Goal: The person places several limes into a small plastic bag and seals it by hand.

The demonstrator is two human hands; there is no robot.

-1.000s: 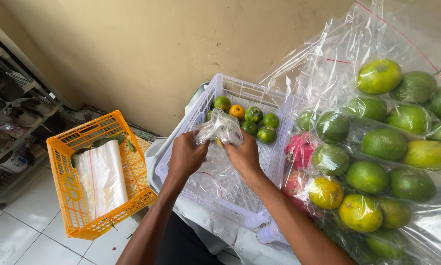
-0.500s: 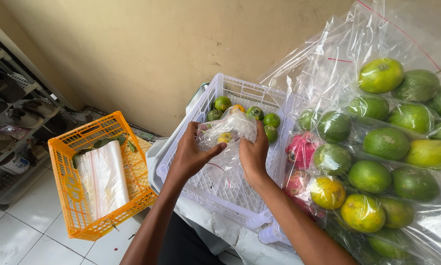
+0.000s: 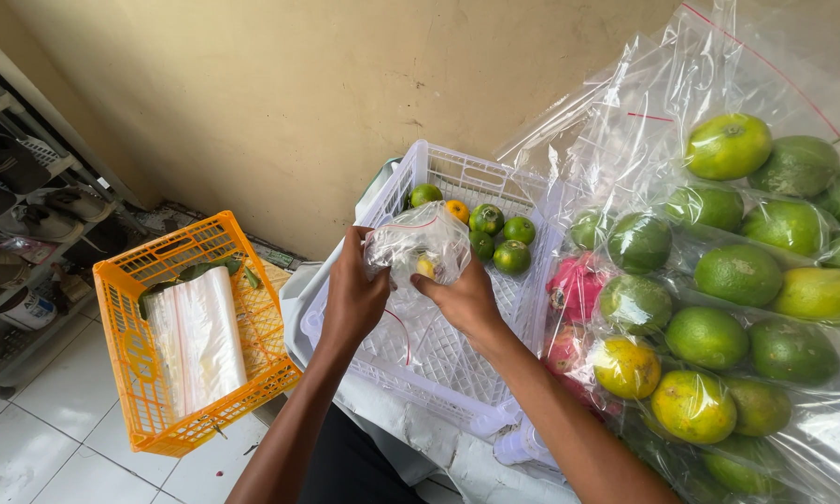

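The person is holding a small clear plastic bag (image 3: 418, 245) up over a white slotted crate (image 3: 438, 359), working it with both hands. The left hand (image 3: 354, 294) is pinching the bag's left edge, fingers curled closed on the plastic. The right hand (image 3: 462, 297) is gripping the bag from below and to the right, thumb pressing against its underside. Inside the bag a small yellowish fruit (image 3: 426, 268) is showing through the crinkled film; whether more is inside I cannot tell.

At the far end of the crate a cluster of small citrus (image 3: 494, 238) is lying loose, mostly green with an orange one among them. Just to the right of the crate, big clear bags are leaning against the wall, filled with large green and yellow-green fruits (image 3: 728, 280); a pink dragon fruit (image 3: 577, 287) is sitting low in that pile, touching the crate's side.

To the left, on the tiled floor, an orange plastic basket (image 3: 144, 373) is holding a stack of flat clear bags (image 3: 198, 338) with a few green leaves behind them. Further left a shoe rack (image 3: 9, 215) is standing against the wall.
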